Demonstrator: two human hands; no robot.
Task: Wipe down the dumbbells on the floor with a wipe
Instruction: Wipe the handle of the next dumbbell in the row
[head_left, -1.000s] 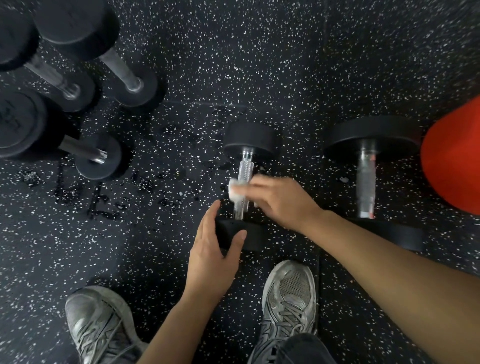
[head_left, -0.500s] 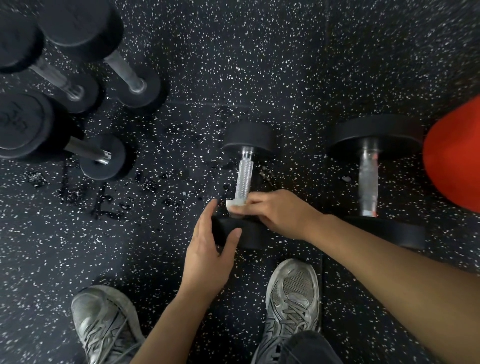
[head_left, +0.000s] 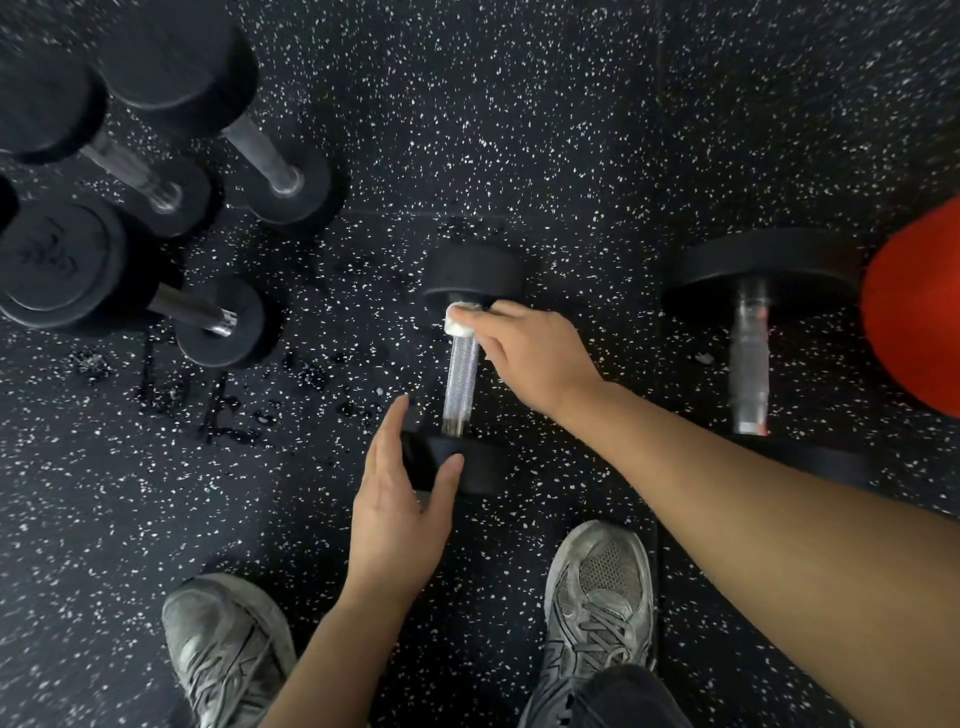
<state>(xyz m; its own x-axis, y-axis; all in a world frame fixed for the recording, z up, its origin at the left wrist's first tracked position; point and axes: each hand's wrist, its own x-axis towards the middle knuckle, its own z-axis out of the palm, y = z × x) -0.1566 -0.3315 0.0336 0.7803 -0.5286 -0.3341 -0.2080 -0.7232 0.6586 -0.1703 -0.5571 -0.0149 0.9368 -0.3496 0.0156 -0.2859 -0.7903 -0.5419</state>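
A small black dumbbell (head_left: 462, 374) with a knurled chrome handle lies on the speckled floor in the middle, its ends pointing away from and toward me. My right hand (head_left: 530, 358) pinches a folded white wipe (head_left: 460, 319) against the far end of the handle, just below the far head. My left hand (head_left: 400, 499) cups the near head, thumb on its right and fingers along its left. A larger dumbbell (head_left: 750, 353) lies parallel to the right.
Three bigger black dumbbells (head_left: 135, 291) are clustered at the upper left. Wet drops and streaks (head_left: 218, 410) mark the floor left of centre. A red rounded object (head_left: 914, 312) sits at the right edge. My two grey sneakers (head_left: 597, 597) stand near the bottom.
My right hand slid the wipe from mid-handle down to the near end, then up to the far end. My left hand stayed on the near head.
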